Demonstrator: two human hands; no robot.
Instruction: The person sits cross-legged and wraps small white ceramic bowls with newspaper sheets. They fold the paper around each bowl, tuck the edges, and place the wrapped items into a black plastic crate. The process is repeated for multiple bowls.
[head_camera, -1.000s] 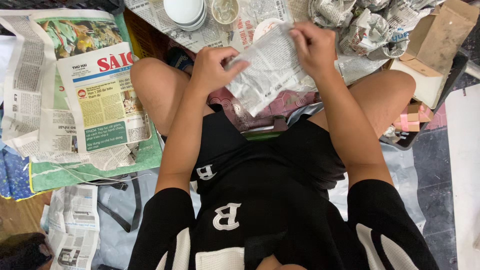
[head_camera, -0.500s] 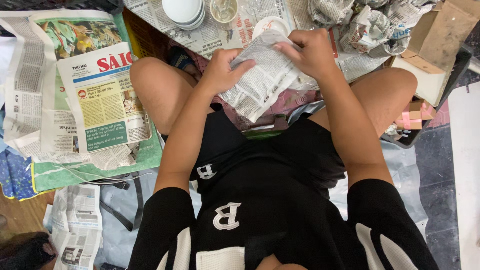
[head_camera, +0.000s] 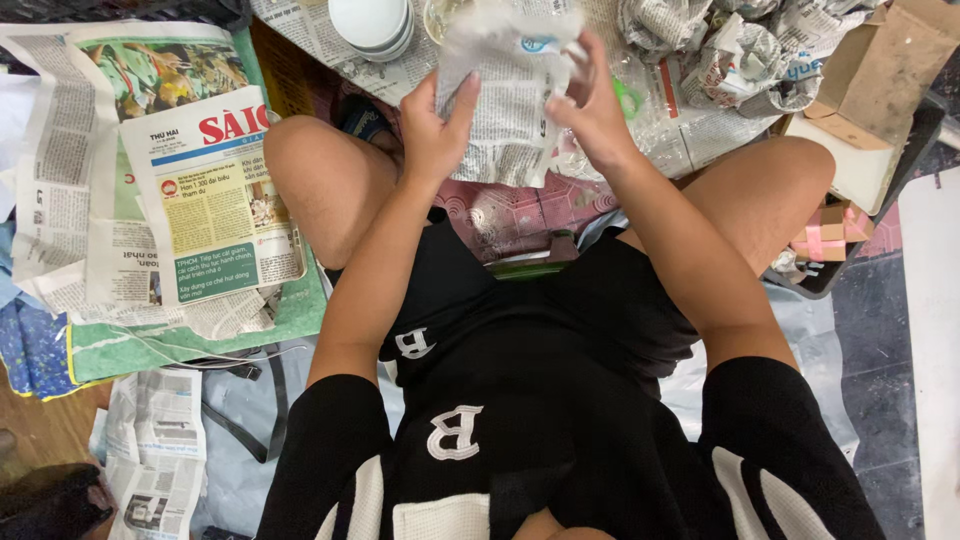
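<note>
**While seated: both hands on a newspaper bundle**

While the person sits on the floor, left hand (head_camera: 432, 125) and right hand (head_camera: 598, 118) clasp a newspaper-wrapped bundle (head_camera: 510, 90), raised above the knees. Stacked white bowls (head_camera: 372, 25) far left; wrapped bundles (head_camera: 720, 50) far right, beside a cardboard box (head_camera: 880, 80).

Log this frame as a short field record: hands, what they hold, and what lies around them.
left hand: grips the near left edge of the newspaper bundle
right hand: fingers pinch the bundle's right side
bundle: held up above the knees
white bowls: stacked, beyond the left hand
wrapped paper lumps: far right
cardboard box: right edge
newspaper stack: on the floor, left
</note>
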